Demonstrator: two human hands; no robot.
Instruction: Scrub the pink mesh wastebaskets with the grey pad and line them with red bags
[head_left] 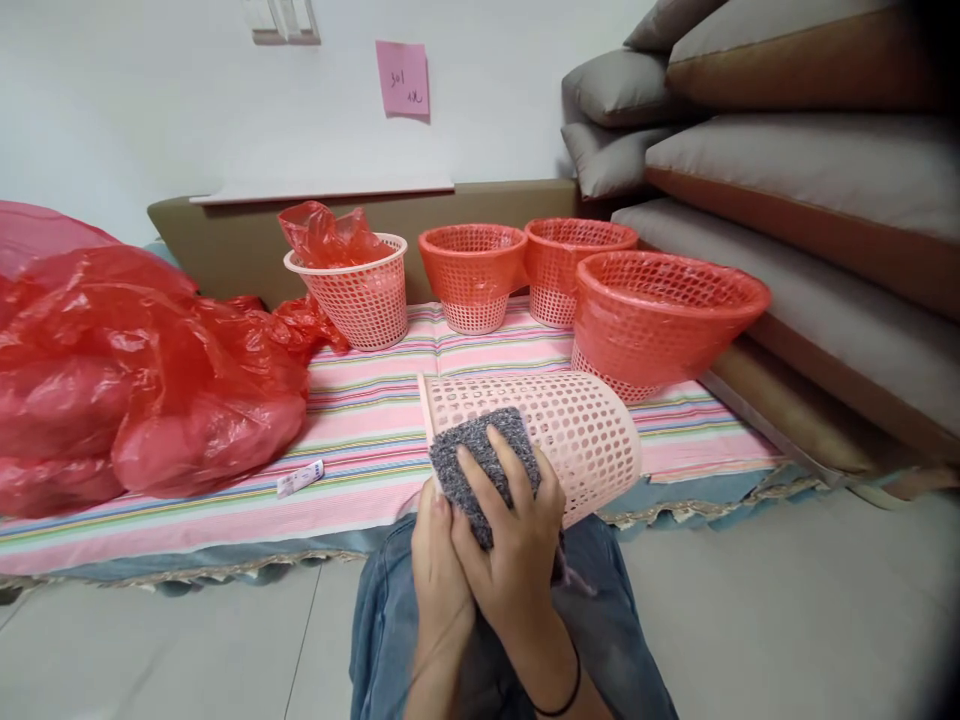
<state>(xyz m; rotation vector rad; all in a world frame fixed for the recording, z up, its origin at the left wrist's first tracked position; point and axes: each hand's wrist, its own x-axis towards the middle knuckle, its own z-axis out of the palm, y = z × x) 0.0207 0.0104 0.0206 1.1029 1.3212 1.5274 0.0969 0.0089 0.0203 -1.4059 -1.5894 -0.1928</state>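
Observation:
A pale pink plastic mesh basket lies on its side across my lap, its open rim toward the left. My right hand presses a folded dark grey cloth against the basket's outer wall near the rim, with the fingers spread over the cloth. Close beside it, my left hand is closed at the lower rim end of the basket. Its fingers are partly hidden, and its thumb side touches my right hand.
Behind stand several mesh baskets lined with red plastic bags, such as the near one; another basket has a bag loosely inside. Large red bags lie at left, a white label on the striped sheet. Grey cushions are stacked at right.

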